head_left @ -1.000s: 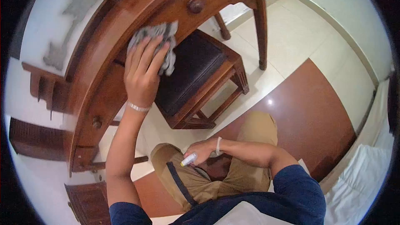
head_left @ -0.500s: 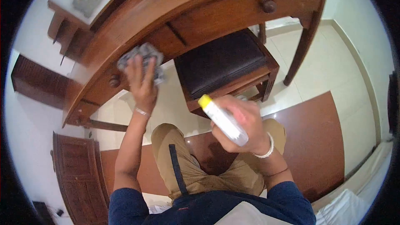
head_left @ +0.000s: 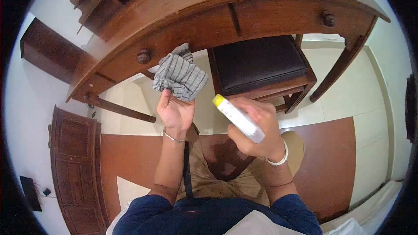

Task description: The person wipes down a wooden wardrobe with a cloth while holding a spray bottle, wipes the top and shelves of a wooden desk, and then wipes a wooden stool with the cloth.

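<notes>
My left hand [head_left: 176, 111] is turned palm up and holds a grey striped cloth [head_left: 180, 76], which lies over the fingers with the thumb at its lower edge. The cloth is just in front of the wooden desk's drawer front [head_left: 191, 32], right of a round knob [head_left: 143, 56]. My right hand [head_left: 259, 126] is wrapped round a white bottle [head_left: 239, 119] with a yellow top, which points up and left toward the cloth. A gap separates bottle and cloth.
A stool with a dark padded seat [head_left: 261, 63] stands partly under the desk. Desk legs [head_left: 126, 109] rise at left and right. A wooden cabinet [head_left: 76, 165] is at the lower left. Brown panels [head_left: 326, 161] lie on the pale tiled floor [head_left: 372, 135].
My left hand has come away from the drawer front and turned palm up with the cloth. My right hand has raised the bottle from near my lap. The view has shifted left.
</notes>
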The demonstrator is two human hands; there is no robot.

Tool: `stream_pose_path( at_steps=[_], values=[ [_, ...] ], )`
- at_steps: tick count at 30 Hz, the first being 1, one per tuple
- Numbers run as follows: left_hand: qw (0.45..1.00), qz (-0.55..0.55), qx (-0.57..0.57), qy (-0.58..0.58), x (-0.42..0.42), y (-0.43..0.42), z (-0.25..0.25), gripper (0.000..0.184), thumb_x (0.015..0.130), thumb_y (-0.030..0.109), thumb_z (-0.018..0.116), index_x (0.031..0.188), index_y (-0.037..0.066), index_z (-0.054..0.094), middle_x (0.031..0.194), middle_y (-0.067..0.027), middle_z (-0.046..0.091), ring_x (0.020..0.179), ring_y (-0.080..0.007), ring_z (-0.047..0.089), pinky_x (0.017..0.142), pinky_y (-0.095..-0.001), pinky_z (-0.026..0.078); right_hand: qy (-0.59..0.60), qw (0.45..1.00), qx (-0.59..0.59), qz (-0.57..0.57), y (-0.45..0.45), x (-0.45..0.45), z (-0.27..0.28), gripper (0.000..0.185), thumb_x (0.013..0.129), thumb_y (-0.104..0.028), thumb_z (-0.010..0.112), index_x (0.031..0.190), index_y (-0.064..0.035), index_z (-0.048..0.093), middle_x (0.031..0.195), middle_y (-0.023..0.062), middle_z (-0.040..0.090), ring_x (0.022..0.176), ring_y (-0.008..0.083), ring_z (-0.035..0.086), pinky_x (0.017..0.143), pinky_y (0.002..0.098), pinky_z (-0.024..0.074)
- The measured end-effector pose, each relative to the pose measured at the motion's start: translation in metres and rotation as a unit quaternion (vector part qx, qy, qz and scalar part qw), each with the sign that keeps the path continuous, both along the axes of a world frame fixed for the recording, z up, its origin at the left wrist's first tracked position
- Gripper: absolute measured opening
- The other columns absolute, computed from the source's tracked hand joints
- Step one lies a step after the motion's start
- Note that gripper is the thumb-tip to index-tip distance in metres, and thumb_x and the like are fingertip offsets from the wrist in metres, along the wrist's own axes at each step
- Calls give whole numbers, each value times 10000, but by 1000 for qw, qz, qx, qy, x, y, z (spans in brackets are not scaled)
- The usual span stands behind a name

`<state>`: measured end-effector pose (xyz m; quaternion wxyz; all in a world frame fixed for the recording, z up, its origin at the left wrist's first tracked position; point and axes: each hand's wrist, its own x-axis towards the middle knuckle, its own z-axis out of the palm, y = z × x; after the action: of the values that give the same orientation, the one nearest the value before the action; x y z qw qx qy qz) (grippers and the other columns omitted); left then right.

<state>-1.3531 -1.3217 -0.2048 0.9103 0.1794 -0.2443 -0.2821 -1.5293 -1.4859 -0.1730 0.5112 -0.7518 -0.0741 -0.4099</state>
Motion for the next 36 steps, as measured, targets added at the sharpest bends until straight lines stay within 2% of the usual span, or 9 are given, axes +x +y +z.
stream_pose_path(
  at_steps=[3, 9, 16, 19, 23, 27, 30, 33, 36],
  values=[
    [1000, 18, 5, 3, -6, 8, 5, 603, 1003, 311, 357, 1549, 60, 407, 1597, -122, 432, 1471, -334, 408, 1236, -533, 280, 75, 996, -22, 40, 9, 9, -2, 254, 690, -10, 667, 941, 25, 656, 775, 147, 662, 653, 298, 680, 617, 350, 526],
    [1000, 29, -7, 0, -8, 25, 2, 644, 983, 339, 329, 1554, 49, 400, 1608, -146, 413, 1479, -377, 388, 1236, -557, 268, 37, 997, -43, 46, 28, 25, -4, 225, 686, -15, 656, 907, 17, 630, 729, 132, 613, 610, 307, 639, 591, 360, 505],
    [999, -13, -27, 41, 6, 22, -28, 646, 1024, 408, 337, 1552, 38, 381, 1599, -168, 415, 1466, -377, 399, 1232, -544, 293, 105, 987, -40, 117, 6, 66, -26, 416, 695, -113, 722, 1100, -24, 687, 989, 178, 716, 805, 373, 715, 719, 416, 576],
    [973, 126, 87, 174, 20, 56, -47, 606, 1030, 385, 350, 1519, 33, 420, 1570, -166, 456, 1430, -367, 448, 1215, -531, 331, 99, 986, -47, 122, 1, 80, -41, 421, 681, -84, 699, 1090, 16, 677, 945, 184, 714, 770, 359, 710, 726, 388, 575],
    [869, 447, 155, 146, 80, 148, -33, 501, 1011, 327, 359, 1371, 24, 529, 1451, -157, 568, 1374, -343, 517, 1172, -517, 399, 105, 984, -29, 138, 3, 77, -49, 400, 667, -63, 680, 1052, 43, 677, 901, 185, 706, 737, 335, 704, 716, 363, 569],
    [745, 664, 67, 13, 186, 270, 15, 400, 1015, 307, 426, 1275, 59, 600, 1315, -88, 644, 1229, -257, 600, 1120, -439, 430, 109, 983, -36, 141, 14, 73, -55, 384, 661, -59, 678, 1028, 53, 679, 925, 197, 716, 789, 324, 720, 763, 362, 572],
    [693, 704, 155, -11, 295, 358, 41, 289, 1024, 285, 514, 1175, 81, 651, 1155, -55, 683, 1073, -216, 636, 984, -375, 487, 106, 985, -78, 116, 14, 76, -58, 388, 659, -50, 665, 1035, 43, 694, 906, 167, 716, 745, 277, 698, 732, 347, 558],
    [705, 674, 220, -1, 300, 325, 70, 274, 1030, 214, 506, 1188, 23, 622, 1157, -80, 663, 1030, -193, 614, 931, -344, 488, 81, 988, -82, 98, 12, 70, -63, 394, 655, -40, 633, 1034, 20, 724, 810, 91, 706, 606, 171, 647, 631, 313, 527],
    [500, 734, 426, -174, 244, 260, 66, 288, 1046, 172, 467, 1262, 18, 579, 1248, -96, 628, 1066, -185, 601, 931, -326, 482, 103, 987, -55, 111, 14, 71, -59, 376, 663, -61, 613, 1013, 22, 726, 789, 91, 705, 600, 166, 653, 619, 309, 525]
  ],
)
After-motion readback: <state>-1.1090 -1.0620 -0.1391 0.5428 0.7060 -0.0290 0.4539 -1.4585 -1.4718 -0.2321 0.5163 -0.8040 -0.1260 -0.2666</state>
